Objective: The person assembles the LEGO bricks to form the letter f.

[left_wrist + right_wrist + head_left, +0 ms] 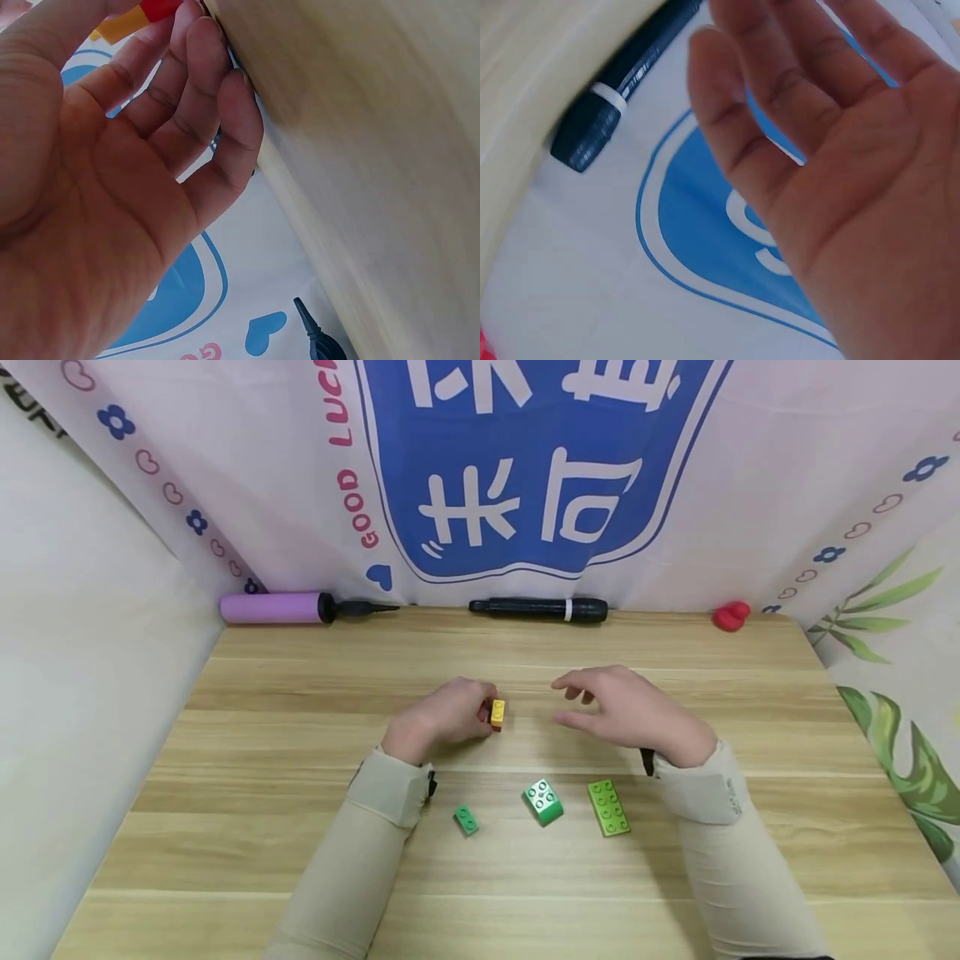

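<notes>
My left hand pinches a small stack of toy building bricks between thumb and fingers, close over the middle of the table. Its upper part is a yellow brick, with a red brick under it, partly hidden by the fingers. To the right, my right hand hovers with its fingers loosely bent and nothing between them. Nearer the front lie a small green two-stud brick, a green brick with a curved side and a lime-green eight-stud brick, studs up.
Along the table's back edge lie a purple hand pump with a black nozzle and a black cylindrical object with a white band. A small red object stands at the back right. A printed cloth hangs behind the wooden table.
</notes>
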Tool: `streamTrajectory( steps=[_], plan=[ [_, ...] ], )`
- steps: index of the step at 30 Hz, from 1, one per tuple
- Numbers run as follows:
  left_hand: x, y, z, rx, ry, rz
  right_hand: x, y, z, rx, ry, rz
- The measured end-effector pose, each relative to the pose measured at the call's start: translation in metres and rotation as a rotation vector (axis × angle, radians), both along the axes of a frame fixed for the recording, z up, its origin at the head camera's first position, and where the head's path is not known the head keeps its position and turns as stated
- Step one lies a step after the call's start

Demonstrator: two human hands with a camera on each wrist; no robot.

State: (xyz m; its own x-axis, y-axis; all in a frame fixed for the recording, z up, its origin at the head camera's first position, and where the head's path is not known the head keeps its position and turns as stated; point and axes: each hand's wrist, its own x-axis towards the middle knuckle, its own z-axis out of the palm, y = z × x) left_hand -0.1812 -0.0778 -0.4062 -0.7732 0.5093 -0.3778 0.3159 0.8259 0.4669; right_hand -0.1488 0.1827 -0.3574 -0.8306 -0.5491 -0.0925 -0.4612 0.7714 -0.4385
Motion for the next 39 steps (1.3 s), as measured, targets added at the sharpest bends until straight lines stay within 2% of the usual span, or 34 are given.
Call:
streamTrajectory(
  steps=[6,9,17,25,31,39],
  plan=[
    [0.000,-0.001,0.000,-0.003,0.006,0.004,0.004,-0.003,0.004,0.004,-0.042,0.039],
    [-0.001,0.000,-0.001,-0.004,0.008,0.003,0.007,-0.004,0.003,0.020,-0.063,0.032],
    [-0.001,0.003,-0.002,-0.010,0.019,-0.013,0.027,0.007,-0.015,0.078,-0.061,0.059],
    [0.001,0.001,0.000,-0.029,0.014,0.006,0.054,0.019,-0.029,0.192,-0.102,0.016],
    [0.003,0.000,-0.002,-0.023,0.011,0.008,0.072,0.020,-0.035,0.290,-0.092,-0.023],
    [0.003,-0.001,0.000,-0.019,0.038,-0.006,0.079,0.015,-0.036,0.335,-0.110,-0.039]
  ],
)
